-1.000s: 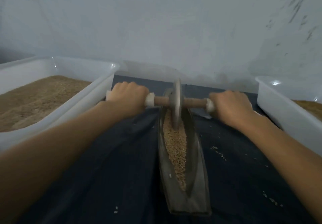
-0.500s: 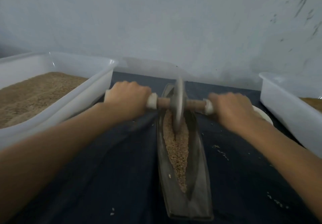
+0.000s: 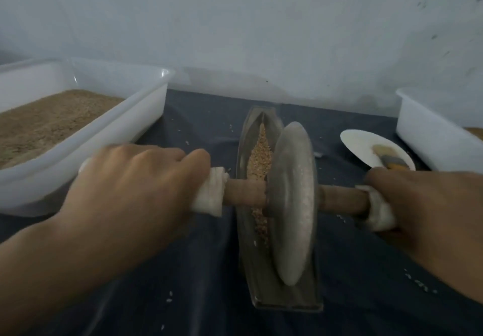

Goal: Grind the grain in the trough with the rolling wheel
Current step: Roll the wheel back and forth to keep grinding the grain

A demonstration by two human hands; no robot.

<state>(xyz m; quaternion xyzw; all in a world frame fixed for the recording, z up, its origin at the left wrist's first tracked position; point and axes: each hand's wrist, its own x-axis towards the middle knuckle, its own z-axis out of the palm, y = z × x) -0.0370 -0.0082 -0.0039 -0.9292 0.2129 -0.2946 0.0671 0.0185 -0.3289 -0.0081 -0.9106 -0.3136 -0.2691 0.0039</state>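
A person bent over a narrow metal trough [image 3: 245,270] on a dark cloth [image 3: 366,296], the heavy-looking wheel [image 3: 294,205] standing on edge in its near half. The left hand [image 3: 136,192] curled tight round the cloth-wrapped end of the wooden axle [image 3: 244,196] at nine o'clock; the right hand [image 3: 428,212] gripped the matching end at three. Grain [image 3: 258,152] lay in a thin ridge toward twelve o'clock. The wheel looked stiff and weighty, best steered from both wrapped ends so it would not tip. A white tub [image 3: 125,116] of meal sat at ten o'clock, a small plate [image 3: 360,144] at two; what rested on it was too blurred to name, possibly a brush.
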